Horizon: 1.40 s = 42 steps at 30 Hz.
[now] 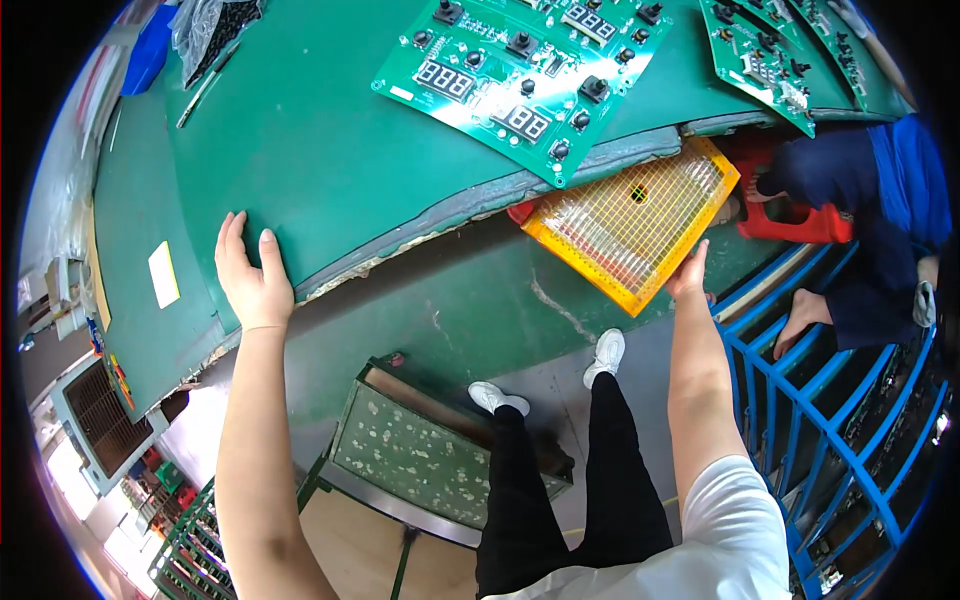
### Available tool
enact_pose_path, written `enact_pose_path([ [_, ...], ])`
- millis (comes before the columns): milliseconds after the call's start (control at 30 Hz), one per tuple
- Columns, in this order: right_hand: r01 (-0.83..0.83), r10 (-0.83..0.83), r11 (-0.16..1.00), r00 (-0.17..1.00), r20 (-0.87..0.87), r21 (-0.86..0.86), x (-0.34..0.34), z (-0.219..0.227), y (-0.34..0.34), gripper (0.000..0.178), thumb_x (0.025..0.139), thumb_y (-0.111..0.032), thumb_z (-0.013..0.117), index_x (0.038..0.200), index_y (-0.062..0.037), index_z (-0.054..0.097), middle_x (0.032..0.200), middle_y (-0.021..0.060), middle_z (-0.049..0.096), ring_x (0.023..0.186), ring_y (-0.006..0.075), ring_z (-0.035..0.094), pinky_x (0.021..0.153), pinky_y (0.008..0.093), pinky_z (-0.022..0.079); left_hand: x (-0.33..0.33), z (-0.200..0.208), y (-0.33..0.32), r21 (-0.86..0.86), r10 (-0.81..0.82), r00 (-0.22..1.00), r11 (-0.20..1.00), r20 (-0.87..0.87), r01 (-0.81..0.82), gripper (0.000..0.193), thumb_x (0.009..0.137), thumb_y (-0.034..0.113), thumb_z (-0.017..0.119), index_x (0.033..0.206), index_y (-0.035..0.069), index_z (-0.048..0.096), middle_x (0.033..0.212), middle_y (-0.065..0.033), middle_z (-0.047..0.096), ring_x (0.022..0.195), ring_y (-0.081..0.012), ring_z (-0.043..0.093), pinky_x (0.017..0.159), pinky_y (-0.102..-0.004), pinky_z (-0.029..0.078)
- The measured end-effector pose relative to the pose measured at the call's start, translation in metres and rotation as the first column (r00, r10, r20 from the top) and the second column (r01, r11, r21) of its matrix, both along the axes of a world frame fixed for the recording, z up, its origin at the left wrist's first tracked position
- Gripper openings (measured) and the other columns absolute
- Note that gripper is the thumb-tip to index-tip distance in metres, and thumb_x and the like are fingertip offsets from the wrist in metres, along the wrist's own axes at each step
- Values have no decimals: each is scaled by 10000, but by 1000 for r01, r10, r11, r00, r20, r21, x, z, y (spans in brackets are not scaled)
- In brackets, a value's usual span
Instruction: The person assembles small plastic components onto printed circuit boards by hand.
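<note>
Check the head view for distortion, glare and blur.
Head view: strong fisheye, the table edge bows and black corners frame the picture; glare whitens the far left rim; centre sharp, with the left hand, right hand and yellow tray crisp; shadow beneath the table.

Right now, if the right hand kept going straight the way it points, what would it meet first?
The right hand already touches the lower edge of the yellow mesh tray under the table edge. Going on, it would press into that tray first; depth beyond it is unclear.
</note>
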State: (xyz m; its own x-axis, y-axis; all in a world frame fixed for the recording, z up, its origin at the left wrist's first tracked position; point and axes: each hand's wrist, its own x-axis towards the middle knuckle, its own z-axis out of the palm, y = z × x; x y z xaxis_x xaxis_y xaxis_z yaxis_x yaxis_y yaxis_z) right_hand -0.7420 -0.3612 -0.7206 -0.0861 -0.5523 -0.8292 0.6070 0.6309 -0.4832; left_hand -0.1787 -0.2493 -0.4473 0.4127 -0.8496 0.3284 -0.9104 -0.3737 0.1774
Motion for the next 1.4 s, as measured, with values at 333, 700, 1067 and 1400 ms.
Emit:
enact_pose_path([
  [333,-66,64,994,998,-23,-85,46,-18,163,760,877,-659,280,1423,-133,238,1455,48,293,1305,230,322,1058,407,295,5,-6,0,-2,-31,999,1000,-10,31,400,865,224,513,1200,5,500,1282,-194,467,1195,-342,425,1010,-413,328],
  [700,-644,662,500,716,224,579,40,45,454,426,894,-465,406,794,-71,533,662,58,610,633,227,606,559,404,474,-1,-5,-4,-8,-60,998,998,11,60,390,863,194,514,1202,2,499,1284,-195,466,1188,-341,431,1010,-415,325],
  [1067,-599,719,-693,-609,-334,-400,154,268,461,668,670,-382,742,1106,36,458,1026,243,569,988,397,563,838,457,473,6,7,2,16,-22,999,1000,35,21,414,841,193,514,1199,-14,499,1280,-212,462,1180,-358,436,1001,-431,336],
  [1400,-811,813,-579,-569,-120,-77,130,211,427,622,732,-486,567,1175,-55,496,1157,184,551,1019,345,542,817,485,452,27,-5,17,26,-43,997,999,69,41,405,886,210,491,1219,-19,492,1299,-189,459,1205,-344,421,1021,-422,322],
])
